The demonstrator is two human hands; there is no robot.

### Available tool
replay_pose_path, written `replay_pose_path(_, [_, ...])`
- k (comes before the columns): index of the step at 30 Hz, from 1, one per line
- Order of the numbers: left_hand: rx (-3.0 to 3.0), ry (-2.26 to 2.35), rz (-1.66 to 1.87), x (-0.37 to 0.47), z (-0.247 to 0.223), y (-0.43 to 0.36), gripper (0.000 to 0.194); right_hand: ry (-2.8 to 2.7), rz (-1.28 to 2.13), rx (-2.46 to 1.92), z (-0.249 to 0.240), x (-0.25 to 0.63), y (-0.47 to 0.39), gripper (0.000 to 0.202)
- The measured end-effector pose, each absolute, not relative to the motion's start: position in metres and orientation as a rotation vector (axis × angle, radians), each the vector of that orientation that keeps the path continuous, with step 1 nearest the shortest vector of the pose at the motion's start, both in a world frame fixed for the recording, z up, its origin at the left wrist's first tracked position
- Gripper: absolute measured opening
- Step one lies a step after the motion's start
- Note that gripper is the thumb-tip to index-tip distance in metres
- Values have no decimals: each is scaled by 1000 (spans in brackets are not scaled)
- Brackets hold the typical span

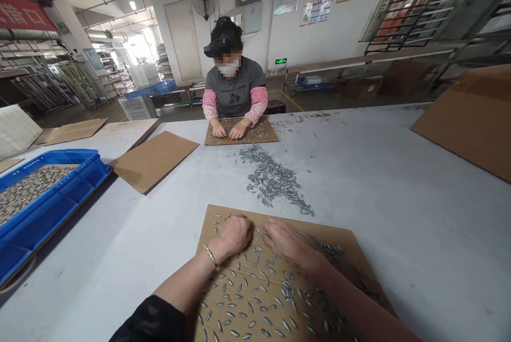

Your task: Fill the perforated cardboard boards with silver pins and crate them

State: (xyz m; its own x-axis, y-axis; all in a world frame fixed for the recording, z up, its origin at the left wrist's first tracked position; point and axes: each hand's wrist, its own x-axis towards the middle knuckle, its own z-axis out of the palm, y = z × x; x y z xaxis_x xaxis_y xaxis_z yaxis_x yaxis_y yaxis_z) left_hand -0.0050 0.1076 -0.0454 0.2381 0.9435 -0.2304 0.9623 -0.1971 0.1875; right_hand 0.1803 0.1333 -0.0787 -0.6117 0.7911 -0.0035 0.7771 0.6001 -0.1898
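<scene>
My left hand (236, 233), with a bracelet at the wrist, rests near the far edge of a cardboard sheet (331, 230). Its fingers are curled in, and whatever they pinch is hidden. Close beside it, my right hand (282, 236) is also closed, its fingertips turned down toward the cardboard. Small spindle-shaped metal pieces (250, 307) lie spread over the sheet, mostly apart on the left side. Around the middle and right they bunch into small clusters (287, 290), partly covered by my right forearm. Beyond the sheet is a loose pile of the same metal pieces (275, 176).
Across the white table (359, 171), a co-worker (235, 81) has both hands on another cardboard sheet (271, 137) with metal pieces. A blue crate (59, 209) holding similar pieces stands left, near a bare cardboard sheet (159, 158). A large cardboard piece (471, 118) stands right.
</scene>
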Motion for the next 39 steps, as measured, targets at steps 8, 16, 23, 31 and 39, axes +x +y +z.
replay_pose_path(8, [2129,1955,86,-27,-23,117,28,-2758,15,-1345,-67,147,148,24])
replay_pose_path(16, [2140,1940,128,-34,-30,119,22,-2723,239,-1379,-72,165,160,30])
replay_pose_path(23, [2242,1783,103,-17,-29,133,25,-2585,340,-1558,-69,211,183,28])
replay_pose_path(31, [2347,1639,-88,8,-45,150,23,-2648,343,-1477,-83,197,175,24])
replay_pose_path(39, [2378,1612,-130,0,-45,147,24,-2557,666,-1561,-74,215,168,19])
